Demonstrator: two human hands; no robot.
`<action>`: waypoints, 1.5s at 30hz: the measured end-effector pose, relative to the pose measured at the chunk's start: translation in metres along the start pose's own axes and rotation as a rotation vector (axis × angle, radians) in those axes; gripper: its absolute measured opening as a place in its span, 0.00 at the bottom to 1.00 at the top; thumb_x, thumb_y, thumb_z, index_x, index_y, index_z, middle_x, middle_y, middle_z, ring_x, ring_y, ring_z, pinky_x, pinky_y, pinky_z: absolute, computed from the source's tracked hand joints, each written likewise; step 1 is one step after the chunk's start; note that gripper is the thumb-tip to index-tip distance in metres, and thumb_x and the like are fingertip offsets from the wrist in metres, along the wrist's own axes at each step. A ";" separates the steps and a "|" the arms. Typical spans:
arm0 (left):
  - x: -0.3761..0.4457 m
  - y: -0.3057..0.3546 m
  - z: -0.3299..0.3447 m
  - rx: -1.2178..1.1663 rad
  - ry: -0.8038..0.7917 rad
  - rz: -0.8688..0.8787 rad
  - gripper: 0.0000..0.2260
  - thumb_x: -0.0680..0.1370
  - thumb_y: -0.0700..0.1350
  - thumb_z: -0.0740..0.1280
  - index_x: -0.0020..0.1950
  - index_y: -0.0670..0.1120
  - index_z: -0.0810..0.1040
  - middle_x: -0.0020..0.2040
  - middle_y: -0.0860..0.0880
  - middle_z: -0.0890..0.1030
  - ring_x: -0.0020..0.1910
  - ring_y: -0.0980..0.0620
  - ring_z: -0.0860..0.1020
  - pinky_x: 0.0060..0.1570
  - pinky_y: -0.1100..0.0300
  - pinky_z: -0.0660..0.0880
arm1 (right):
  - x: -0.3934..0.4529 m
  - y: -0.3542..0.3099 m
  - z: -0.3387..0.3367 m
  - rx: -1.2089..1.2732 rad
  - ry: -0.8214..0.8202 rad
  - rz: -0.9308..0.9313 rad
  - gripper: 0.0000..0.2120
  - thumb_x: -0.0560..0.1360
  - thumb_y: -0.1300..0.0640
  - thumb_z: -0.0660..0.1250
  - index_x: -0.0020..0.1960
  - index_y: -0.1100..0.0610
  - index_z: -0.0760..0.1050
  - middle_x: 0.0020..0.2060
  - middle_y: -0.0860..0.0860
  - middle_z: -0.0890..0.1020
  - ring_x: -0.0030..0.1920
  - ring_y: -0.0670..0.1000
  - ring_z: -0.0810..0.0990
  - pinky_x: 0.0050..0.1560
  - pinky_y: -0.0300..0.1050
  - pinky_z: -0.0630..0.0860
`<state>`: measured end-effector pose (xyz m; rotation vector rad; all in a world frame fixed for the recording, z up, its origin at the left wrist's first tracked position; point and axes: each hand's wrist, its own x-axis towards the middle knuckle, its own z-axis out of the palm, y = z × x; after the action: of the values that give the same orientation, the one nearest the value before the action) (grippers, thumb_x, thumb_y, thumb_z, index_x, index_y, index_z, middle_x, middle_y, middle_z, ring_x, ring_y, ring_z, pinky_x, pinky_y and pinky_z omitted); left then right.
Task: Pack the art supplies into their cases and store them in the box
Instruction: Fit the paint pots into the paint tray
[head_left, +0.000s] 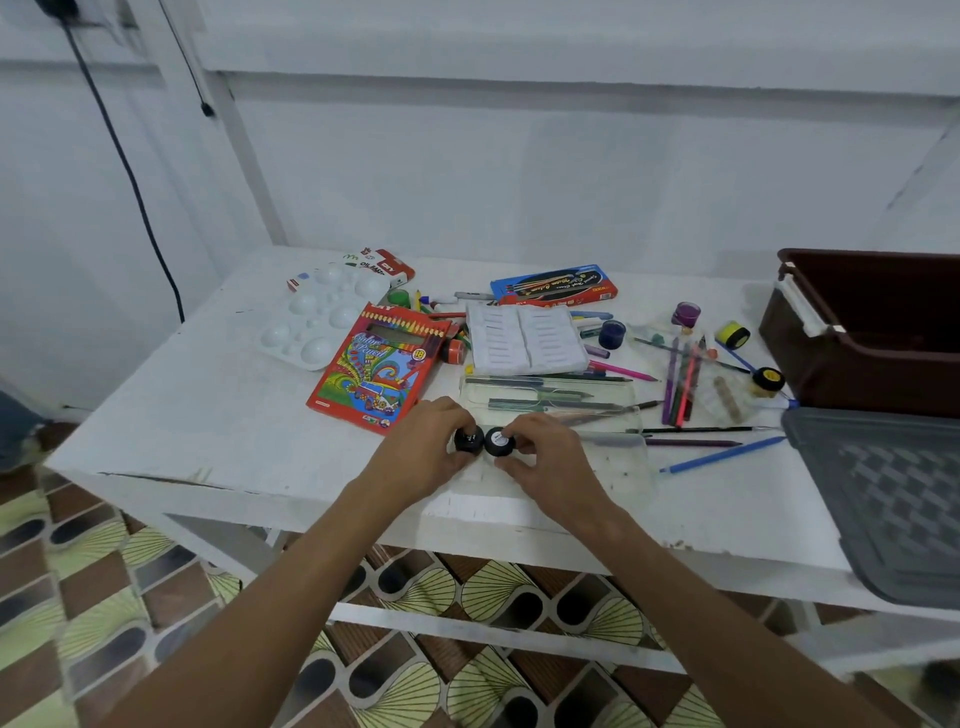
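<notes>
At the left of the white table (197, 415), a white paint palette (317, 325) lies with its round wells up, and just right of it a red colour pencil box (382, 366) sits at a slant. Low in the centre, the left hand (421, 452) curls its fingers round a small black pot (468, 440), and touching that pot on its right is a second black pot (500, 441), pinched by the right hand (550, 457); both pots sit at the near-left end of a clear plastic case (561, 410) holding a few pencils. Above it lie a white insert tray (527, 340) and a blue brush box (555, 284). Further right, loose pencils (680, 384) and small paint jars (731, 333) are scattered. At the right edge stands the dark brown storage box (872, 338), open, with its grey lid (883, 499) lying flat below it.
</notes>
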<state>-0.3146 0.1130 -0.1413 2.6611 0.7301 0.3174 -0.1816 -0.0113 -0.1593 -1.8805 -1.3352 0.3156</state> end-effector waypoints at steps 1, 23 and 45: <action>0.000 0.000 0.001 -0.002 0.006 0.001 0.10 0.71 0.45 0.73 0.51 0.47 0.79 0.51 0.50 0.77 0.50 0.49 0.75 0.49 0.55 0.73 | 0.000 0.000 0.000 -0.007 -0.006 0.003 0.11 0.69 0.62 0.74 0.50 0.58 0.79 0.44 0.48 0.77 0.41 0.42 0.74 0.46 0.30 0.73; -0.002 0.004 -0.002 -0.040 0.019 -0.075 0.11 0.72 0.48 0.73 0.53 0.48 0.82 0.52 0.51 0.79 0.49 0.53 0.75 0.49 0.62 0.73 | 0.006 0.009 0.001 -0.081 -0.060 -0.016 0.15 0.71 0.61 0.72 0.56 0.52 0.80 0.41 0.48 0.72 0.39 0.41 0.68 0.40 0.27 0.63; 0.048 -0.104 -0.042 -0.079 -0.004 -0.808 0.44 0.62 0.69 0.72 0.69 0.45 0.63 0.65 0.40 0.70 0.64 0.40 0.71 0.61 0.43 0.71 | 0.122 0.053 -0.060 -0.260 0.027 0.494 0.18 0.75 0.56 0.66 0.63 0.60 0.70 0.59 0.58 0.77 0.59 0.58 0.74 0.53 0.47 0.72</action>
<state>-0.3336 0.2339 -0.1391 2.0645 1.6448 0.1098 -0.0585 0.0620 -0.1301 -2.4195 -0.9099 0.3751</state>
